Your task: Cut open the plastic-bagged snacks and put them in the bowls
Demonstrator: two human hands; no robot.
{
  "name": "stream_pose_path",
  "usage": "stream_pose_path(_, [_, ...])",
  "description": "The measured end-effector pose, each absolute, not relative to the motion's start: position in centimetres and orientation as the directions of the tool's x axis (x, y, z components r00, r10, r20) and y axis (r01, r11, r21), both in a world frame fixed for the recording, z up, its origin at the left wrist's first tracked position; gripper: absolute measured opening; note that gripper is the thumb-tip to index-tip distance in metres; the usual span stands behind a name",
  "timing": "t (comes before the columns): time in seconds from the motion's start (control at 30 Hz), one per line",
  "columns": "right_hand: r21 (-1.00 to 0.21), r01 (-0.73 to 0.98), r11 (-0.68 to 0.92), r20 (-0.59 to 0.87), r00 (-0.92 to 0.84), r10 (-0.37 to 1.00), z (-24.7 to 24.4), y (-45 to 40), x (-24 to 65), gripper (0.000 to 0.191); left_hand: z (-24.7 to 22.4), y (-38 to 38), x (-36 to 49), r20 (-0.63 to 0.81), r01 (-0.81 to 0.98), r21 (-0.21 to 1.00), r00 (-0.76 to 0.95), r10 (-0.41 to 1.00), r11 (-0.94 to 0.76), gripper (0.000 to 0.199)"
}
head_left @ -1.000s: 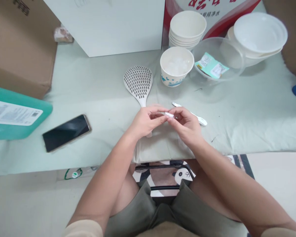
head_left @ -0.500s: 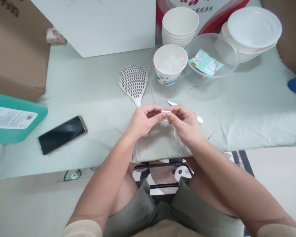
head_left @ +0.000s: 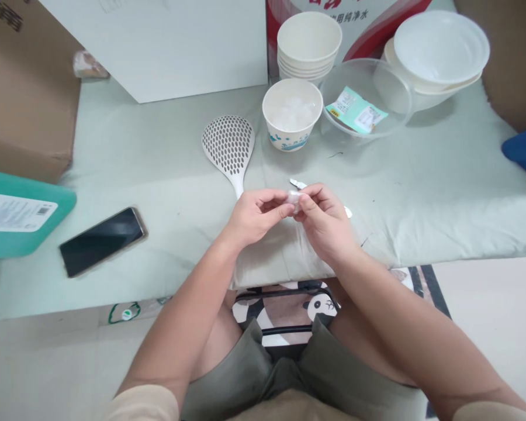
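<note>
Between the fingertips of both hands is a small whitish, translucent piece (head_left: pixel 294 199); its kind I cannot make out. My left hand (head_left: pixel 258 215) pinches its left side with thumb and fingers, and my right hand (head_left: pixel 326 222) pinches the right side. Behind the right fingers lies a slim white tool with a small metal tip (head_left: pixel 297 184), partly covered by the hand. A white skimmer (head_left: pixel 229 143) rests just beyond my left hand, its handle running beneath it. Further back stands a paper cup (head_left: pixel 292 140) with whitish translucent lumps inside.
Behind the cup rise stacked paper cups (head_left: pixel 309 44). A clear bowl (head_left: pixel 403 120) holding a green packet (head_left: pixel 355 110) and white bowls (head_left: pixel 440 47) stand to the right. A phone (head_left: pixel 103 241) and a green container (head_left: pixel 26 234) are at left. Boxes line the back.
The translucent piece has turned between my fingertips and shows more of its surface. My right fingers have shifted slightly on it. The whole view has moved a little, so things appear further left.
</note>
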State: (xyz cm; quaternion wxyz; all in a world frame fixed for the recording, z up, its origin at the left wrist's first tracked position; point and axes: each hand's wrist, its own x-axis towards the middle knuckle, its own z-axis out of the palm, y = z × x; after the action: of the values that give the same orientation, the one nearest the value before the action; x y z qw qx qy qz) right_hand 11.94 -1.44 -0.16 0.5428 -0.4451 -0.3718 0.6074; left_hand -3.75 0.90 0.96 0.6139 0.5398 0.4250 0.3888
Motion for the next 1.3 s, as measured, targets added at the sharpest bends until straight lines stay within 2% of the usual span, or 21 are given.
stream_pose_path(0.13, [-0.92, -0.336, -0.201, -0.216, 0.009, 0.976, 0.3, -1.0, 11.9, 0.027, 1.2, 0.9, -4.7, -0.086, 0.047, 0.996, 0.189, 0.978, 0.079, 0.022])
stream_pose_path(0.27, [-0.904, -0.346, -0.251, -0.287, 0.055, 0.956, 0.7, -0.7, 11.6, 0.021, 1.2, 1.3, -5.9, -0.064, 0.085, 0.995, 0.033, 0.997, 0.06, 0.024])
stream_pose_path(0.37, [-0.925, -0.301, -0.23, -0.25, 0.027, 0.968, 1.1, -0.9, 11.4, 0.018, 1.9, 2.9, -5.5, 0.01, 0.112, 0.994, -0.021, 1.0, -0.007, 0.025])
stream_pose_path(0.5, [-0.961, -0.203, -0.19, -0.187, -0.03, 0.982, 1.6, -1.3, 11.3, 0.018, 4.4, 7.9, -3.1, 0.109, 0.247, 0.964, -0.042, 0.993, -0.095, 0.019])
stream_pose_path(0.6, [-0.965, -0.179, -0.192, -0.186, -0.048, 0.981, 1.8, -1.4, 11.5, 0.017, 6.4, 12.1, -1.3, 0.078, 0.328, 0.944, -0.138, 0.987, -0.029, 0.018])
stream_pose_path(0.67, [-0.966, -0.169, -0.197, -0.192, -0.046, 0.98, 1.8, -1.4, 11.5, 0.018, 7.3, 13.5, -0.8, 0.054, 0.338, 0.941, -0.185, 0.981, 0.012, 0.028])
stream_pose_path(0.73, [-0.967, -0.152, -0.207, -0.202, -0.049, 0.978, 1.9, -1.3, 11.5, 0.018, 7.6, 13.1, -1.1, 0.102, 0.337, 0.941, -0.184, 0.978, -0.035, 0.027])
stream_pose_path(0.77, [-0.967, -0.143, -0.21, -0.205, -0.052, 0.977, 1.9, -1.2, 11.5, 0.018, 7.4, 12.3, -1.5, 0.14, 0.334, 0.939, -0.17, 0.975, -0.077, 0.019])
stream_pose_path(0.8, [-0.968, -0.133, -0.211, -0.205, -0.056, 0.977, 2.0, -1.2, 11.5, 0.018, 7.1, 11.2, -2.0, 0.127, 0.336, 0.94, -0.173, 0.977, -0.063, 0.012])
stream_pose_path(0.93, [-0.977, -0.088, -0.192, -0.186, -0.071, 0.98, 1.9, -1.2, 11.4, 0.022, 4.7, 6.1, -4.4, 0.018, 0.255, 0.966, -0.25, 0.968, 0.048, 0.014])
stream_pose_path(1.03, [-0.987, 0.049, -0.154, -0.16, -0.136, 0.978, 1.4, -1.6, 11.2, 0.031, 2.5, 3.4, -5.7, -0.039, 0.277, 0.952, -0.306, 0.951, 0.129, 0.012])
stream_pose_path(1.13, [-0.953, 0.303, -0.009, -0.095, -0.268, 0.959, 0.9, -2.2, 10.6, 0.029, 0.7, 2.0, -6.4, -0.051, 0.279, 0.949, -0.324, 0.945, 0.147, 0.018])
stream_pose_path(1.2, [-0.873, 0.476, 0.103, -0.07, -0.332, 0.941, 0.7, -2.6, 9.7, 0.028, -0.2, 1.4, -6.6, 0.009, 0.295, 0.951, -0.328, 0.945, 0.093, 0.027])
stream_pose_path(1.3, [-0.706, 0.683, 0.185, -0.127, -0.379, 0.916, 0.8, -3.2, 7.9, 0.04, -0.8, 1.0, -7.0, 0.045, 0.299, 0.953, -0.314, 0.948, 0.054, 0.032])
